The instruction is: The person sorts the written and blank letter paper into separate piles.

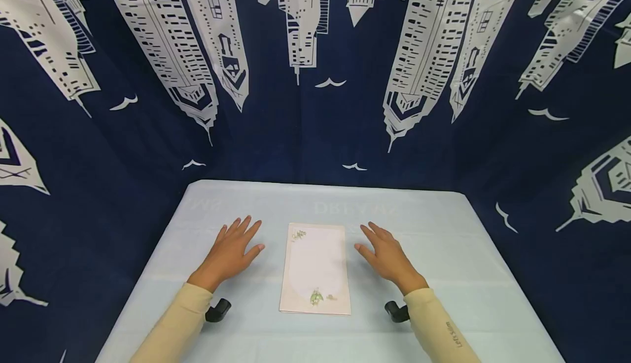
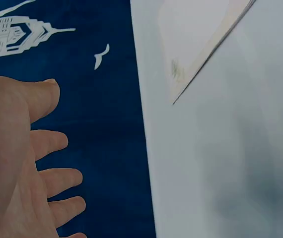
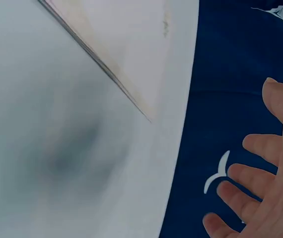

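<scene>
A thin stack of pale pink paper (image 1: 316, 264) with small green leaf prints lies flat in the middle of the white table. To its left, my left hand (image 1: 230, 253) hovers palm down with fingers spread, holding nothing. On the other side, my right hand (image 1: 389, 256) is held over the table, fingers extended and nothing in it. Both wrist views catch a corner of the paper stack (image 2: 201, 44) (image 3: 116, 54), apart from the fingers. In the left wrist view the left hand (image 2: 17, 158) shows loose fingers; the right hand (image 3: 265, 173) looks much the same in its own view.
The white-covered table (image 1: 246, 330) has rounded far corners and faint lettering along its far side. Behind and beside it hangs a dark blue cloth (image 1: 300, 133) printed with white buildings and birds. Black wrist camera mounts (image 1: 218, 310) stick out at each inner wrist.
</scene>
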A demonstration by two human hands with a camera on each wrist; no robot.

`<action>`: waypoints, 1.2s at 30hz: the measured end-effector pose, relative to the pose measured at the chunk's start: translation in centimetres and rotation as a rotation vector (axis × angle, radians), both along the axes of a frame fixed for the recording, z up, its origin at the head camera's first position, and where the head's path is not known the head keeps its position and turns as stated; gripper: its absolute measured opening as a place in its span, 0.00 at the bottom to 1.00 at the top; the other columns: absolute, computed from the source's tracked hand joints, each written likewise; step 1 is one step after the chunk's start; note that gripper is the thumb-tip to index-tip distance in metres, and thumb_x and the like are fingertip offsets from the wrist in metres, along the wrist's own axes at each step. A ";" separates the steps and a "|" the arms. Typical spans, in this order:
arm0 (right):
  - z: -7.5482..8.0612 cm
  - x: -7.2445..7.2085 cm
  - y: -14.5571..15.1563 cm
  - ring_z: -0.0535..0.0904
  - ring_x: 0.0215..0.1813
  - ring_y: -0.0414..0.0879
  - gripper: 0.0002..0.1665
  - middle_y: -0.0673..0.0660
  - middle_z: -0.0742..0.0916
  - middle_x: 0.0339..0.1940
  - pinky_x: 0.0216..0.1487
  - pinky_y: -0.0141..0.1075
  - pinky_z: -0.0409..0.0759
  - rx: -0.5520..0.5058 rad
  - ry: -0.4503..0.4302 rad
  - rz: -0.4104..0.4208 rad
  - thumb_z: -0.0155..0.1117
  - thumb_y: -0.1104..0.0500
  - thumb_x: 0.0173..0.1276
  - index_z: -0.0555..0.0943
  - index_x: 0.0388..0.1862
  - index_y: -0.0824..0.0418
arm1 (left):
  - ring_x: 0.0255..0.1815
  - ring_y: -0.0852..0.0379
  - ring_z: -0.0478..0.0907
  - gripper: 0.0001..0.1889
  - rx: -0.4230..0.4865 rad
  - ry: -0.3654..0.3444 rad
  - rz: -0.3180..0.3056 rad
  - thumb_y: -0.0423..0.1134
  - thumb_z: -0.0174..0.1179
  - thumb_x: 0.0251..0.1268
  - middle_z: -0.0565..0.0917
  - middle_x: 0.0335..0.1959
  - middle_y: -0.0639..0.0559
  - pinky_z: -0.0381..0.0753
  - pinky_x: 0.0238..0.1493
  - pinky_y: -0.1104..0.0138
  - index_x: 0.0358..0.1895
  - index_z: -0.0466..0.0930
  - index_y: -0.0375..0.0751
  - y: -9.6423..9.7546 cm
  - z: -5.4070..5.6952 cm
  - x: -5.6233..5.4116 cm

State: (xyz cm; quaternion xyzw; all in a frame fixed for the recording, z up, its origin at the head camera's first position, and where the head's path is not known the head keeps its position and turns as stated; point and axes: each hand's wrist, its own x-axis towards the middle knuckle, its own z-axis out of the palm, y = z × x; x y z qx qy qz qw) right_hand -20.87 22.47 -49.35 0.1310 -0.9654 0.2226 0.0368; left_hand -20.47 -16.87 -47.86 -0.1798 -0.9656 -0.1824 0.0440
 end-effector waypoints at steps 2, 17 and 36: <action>-0.4 0.2 -0.2 0.62 0.75 0.69 0.39 0.68 0.69 0.76 0.71 0.66 0.59 -0.009 -0.050 -0.012 0.56 0.41 0.78 0.68 0.76 0.64 | 0.78 0.32 0.53 0.33 0.002 -0.014 0.001 0.53 0.57 0.75 0.62 0.77 0.33 0.47 0.73 0.35 0.76 0.65 0.38 0.6 -0.4 0.0; -4.6 2.0 -3.8 0.68 0.73 0.66 0.39 0.68 0.76 0.70 0.71 0.59 0.64 -0.125 -0.249 -0.115 0.58 0.42 0.76 0.69 0.74 0.67 | 0.71 0.32 0.66 0.29 0.214 -0.161 0.194 0.48 0.60 0.74 0.72 0.70 0.33 0.65 0.67 0.39 0.70 0.73 0.34 4.1 -5.7 2.3; -7.0 4.6 -6.5 0.76 0.65 0.66 0.33 0.70 0.82 0.61 0.65 0.57 0.73 -0.200 -0.157 -0.279 0.66 0.51 0.71 0.76 0.65 0.73 | 0.60 0.33 0.78 0.25 0.297 -0.143 0.261 0.44 0.64 0.68 0.83 0.56 0.33 0.76 0.57 0.41 0.62 0.79 0.30 9.2 -8.4 4.4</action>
